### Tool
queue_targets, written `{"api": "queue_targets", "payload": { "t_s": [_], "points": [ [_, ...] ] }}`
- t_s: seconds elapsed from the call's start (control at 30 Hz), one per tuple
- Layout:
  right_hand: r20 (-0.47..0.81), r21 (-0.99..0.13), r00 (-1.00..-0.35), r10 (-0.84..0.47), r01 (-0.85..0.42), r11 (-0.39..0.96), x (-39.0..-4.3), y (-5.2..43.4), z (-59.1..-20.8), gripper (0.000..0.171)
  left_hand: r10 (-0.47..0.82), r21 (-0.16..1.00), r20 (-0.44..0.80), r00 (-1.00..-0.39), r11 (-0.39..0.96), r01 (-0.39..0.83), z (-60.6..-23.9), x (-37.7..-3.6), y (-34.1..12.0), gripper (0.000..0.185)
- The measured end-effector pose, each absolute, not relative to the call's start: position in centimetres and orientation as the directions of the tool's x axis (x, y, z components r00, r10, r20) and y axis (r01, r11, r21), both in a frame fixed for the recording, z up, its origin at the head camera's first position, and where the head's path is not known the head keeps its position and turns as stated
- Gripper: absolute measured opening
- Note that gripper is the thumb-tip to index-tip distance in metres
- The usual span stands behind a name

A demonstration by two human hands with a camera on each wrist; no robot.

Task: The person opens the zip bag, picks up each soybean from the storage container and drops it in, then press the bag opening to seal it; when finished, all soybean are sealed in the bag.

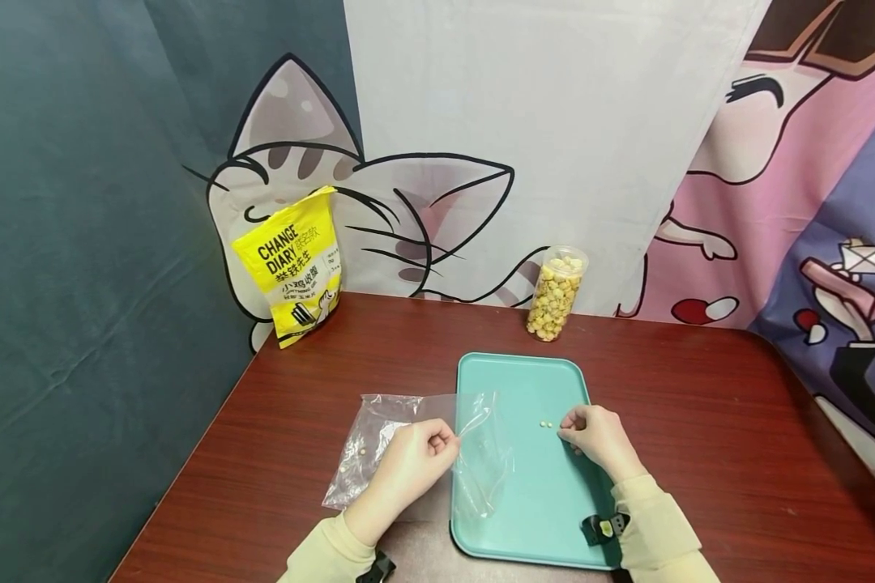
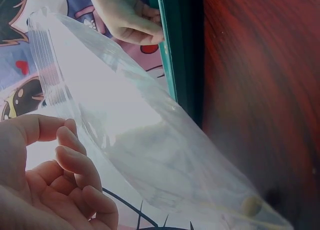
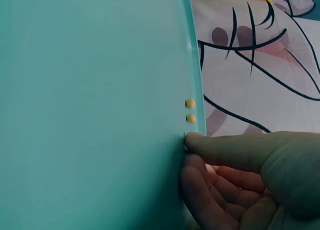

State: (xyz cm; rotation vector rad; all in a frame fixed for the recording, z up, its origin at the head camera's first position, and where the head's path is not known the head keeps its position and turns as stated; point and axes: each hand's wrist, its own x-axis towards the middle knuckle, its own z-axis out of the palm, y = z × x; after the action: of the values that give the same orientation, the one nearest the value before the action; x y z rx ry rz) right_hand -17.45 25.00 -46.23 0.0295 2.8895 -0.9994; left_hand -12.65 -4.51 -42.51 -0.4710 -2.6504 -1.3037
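My left hand [image 1: 421, 455] pinches the open edge of a clear zip bag [image 1: 481, 474] between thumb and forefinger. The bag lies partly on the table and partly over the turquoise tray [image 1: 518, 534]; a few small pale round pieces [image 2: 251, 206] show inside it. My right hand [image 1: 599, 437] is low at the tray, thumb and fingertips bent against its surface. Just beside the thumb sit two small yellowish beads or beans [image 3: 190, 103], side by side. Whether anything is between the right fingertips is hidden.
A clear tub of popcorn [image 1: 556, 295] stands at the back of the reddish-brown table [image 1: 714, 453]. At the back left, a yellow snack bag [image 1: 295, 271] leans against the printed cloth [image 1: 437, 97]. A black strap [image 1: 603, 529] is at my right wrist.
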Motion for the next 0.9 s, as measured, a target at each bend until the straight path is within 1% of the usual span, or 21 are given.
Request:
{"api": "queue_targets", "payload": {
  "t_s": [0.27, 0.57, 0.73, 0.9],
  "points": [
    [-0.086, -0.604, -0.996, -0.005, 0.049, 0.796, -17.1, 25.1, -46.1, 0.005, 0.204, 0.743, 0.274, -0.94, 0.576, 0.341, -42.7, -12.6, -4.5, 0.016],
    [-0.057, -0.602, -0.998, -0.013, 0.024, 0.798, -16.8, 25.1, -46.3, 0.005, 0.209, 0.746, 0.258, -0.943, 0.578, 0.332, -42.5, -12.7, -4.5, 0.014],
    [0.006, -0.603, -1.0, -0.022, -0.022, 0.798, -16.6, 24.9, -46.1, 0.004, 0.214, 0.746, 0.27, -0.939, 0.57, 0.344, -42.6, -13.0, -4.4, 0.013],
    [0.096, -0.611, -0.994, -0.048, -0.097, 0.786, -16.1, 23.9, -45.5, 0.007, 0.201, 0.734, 0.277, -0.94, 0.586, 0.342, -42.6, -13.5, -4.4, 0.014]
  ]
}}
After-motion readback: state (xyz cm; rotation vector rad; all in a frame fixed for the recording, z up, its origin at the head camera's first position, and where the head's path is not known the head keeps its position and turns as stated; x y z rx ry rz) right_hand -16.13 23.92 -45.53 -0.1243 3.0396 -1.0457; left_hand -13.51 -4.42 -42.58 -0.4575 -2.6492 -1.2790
